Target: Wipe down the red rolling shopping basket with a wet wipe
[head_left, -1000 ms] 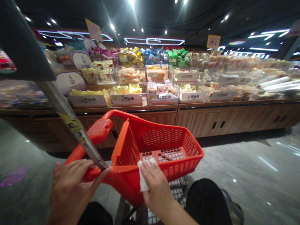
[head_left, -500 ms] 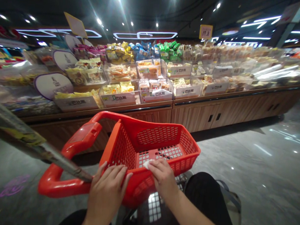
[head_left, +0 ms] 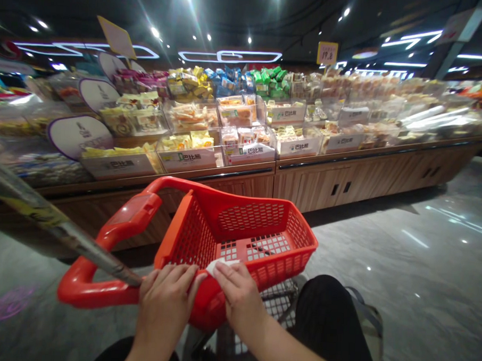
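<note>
A red plastic shopping cart (head_left: 283,261) with a latticed basket stands right before me. Its near rim is under my left hand (head_left: 164,299), whose fingers are curled over the edge close to the handle end. Just right of it, my right hand (head_left: 244,297) presses a crumpled white tissue (head_left: 212,265) against the same rim. Part of the tissue is hidden beneath the fingers. The red looped handle (head_left: 100,297) reaches out to the left, with a small panel on its upper bend.
A worn metal pole (head_left: 69,232) slants in from the left across the handle. Behind the cart runs a wooden display counter (head_left: 312,186) with bins of packaged snacks (head_left: 188,117). My knee (head_left: 327,312) is at the right, beside a greyish bag (head_left: 372,324) on the tiled floor.
My right hand has slid left along the rim with the tissue, closer to my left hand. More of the tissue shows. The left hand stays on the rim.
</note>
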`<state>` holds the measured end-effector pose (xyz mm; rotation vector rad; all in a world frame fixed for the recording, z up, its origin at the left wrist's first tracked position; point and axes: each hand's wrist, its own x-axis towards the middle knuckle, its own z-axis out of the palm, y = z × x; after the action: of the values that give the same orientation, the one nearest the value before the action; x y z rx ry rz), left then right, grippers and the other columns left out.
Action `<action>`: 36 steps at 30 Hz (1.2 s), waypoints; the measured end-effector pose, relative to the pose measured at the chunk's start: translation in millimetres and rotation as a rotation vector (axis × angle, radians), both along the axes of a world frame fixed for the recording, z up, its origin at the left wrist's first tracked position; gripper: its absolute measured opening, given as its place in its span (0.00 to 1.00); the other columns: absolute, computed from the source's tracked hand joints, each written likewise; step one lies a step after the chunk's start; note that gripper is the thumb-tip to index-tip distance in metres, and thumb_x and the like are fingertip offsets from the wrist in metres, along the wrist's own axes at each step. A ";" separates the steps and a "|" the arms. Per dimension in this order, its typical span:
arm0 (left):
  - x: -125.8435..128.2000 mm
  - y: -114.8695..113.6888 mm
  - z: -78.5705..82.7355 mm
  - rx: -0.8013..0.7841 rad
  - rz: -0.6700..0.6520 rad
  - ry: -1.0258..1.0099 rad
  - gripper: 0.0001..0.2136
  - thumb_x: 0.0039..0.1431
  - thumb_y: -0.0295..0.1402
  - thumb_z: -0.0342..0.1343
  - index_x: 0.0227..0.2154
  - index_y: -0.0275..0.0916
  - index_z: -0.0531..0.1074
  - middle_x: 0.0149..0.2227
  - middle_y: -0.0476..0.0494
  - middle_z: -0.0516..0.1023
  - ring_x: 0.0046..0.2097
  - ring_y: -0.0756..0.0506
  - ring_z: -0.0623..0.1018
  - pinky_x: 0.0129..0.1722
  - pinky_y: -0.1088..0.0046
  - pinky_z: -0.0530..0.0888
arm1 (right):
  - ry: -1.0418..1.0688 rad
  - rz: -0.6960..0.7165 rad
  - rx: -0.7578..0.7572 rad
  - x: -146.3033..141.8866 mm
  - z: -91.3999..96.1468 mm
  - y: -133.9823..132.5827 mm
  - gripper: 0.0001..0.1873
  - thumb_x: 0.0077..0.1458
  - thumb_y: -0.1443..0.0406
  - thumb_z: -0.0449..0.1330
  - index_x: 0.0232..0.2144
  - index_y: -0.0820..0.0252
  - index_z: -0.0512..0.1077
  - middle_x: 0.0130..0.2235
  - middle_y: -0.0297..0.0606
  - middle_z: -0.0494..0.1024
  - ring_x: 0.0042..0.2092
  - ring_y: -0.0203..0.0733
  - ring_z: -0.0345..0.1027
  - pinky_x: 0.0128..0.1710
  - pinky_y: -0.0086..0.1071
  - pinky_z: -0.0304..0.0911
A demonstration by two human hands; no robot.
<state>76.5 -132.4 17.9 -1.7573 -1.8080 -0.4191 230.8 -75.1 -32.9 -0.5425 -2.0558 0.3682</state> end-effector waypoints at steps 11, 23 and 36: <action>-10.3 0.4 -6.8 0.014 -0.018 -0.019 0.11 0.60 0.40 0.49 0.35 0.43 0.74 0.35 0.48 0.79 0.38 0.44 0.74 0.44 0.63 0.61 | -0.042 -0.218 -0.043 45.0 -21.5 17.4 0.31 0.51 0.81 0.47 0.56 0.62 0.66 0.52 0.45 0.72 0.50 0.48 0.62 0.52 0.46 0.64; -19.5 -1.6 1.9 0.026 -0.029 -0.040 0.11 0.60 0.40 0.49 0.33 0.43 0.75 0.33 0.49 0.79 0.38 0.44 0.75 0.43 0.63 0.62 | -0.172 -0.378 -0.100 90.8 -29.9 38.6 0.29 0.50 0.81 0.48 0.52 0.60 0.70 0.51 0.42 0.74 0.47 0.48 0.64 0.50 0.46 0.65; -20.6 -0.9 1.4 0.021 -0.026 -0.053 0.11 0.60 0.40 0.49 0.33 0.42 0.75 0.34 0.47 0.79 0.38 0.43 0.75 0.44 0.63 0.61 | -0.136 -0.270 -0.035 49.1 -24.9 22.3 0.30 0.49 0.81 0.48 0.54 0.65 0.68 0.52 0.43 0.73 0.51 0.47 0.65 0.53 0.43 0.64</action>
<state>55.9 -133.3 19.3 -1.7726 -1.8123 -0.4979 280.0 -52.8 -57.8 -0.8751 -2.0737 0.2119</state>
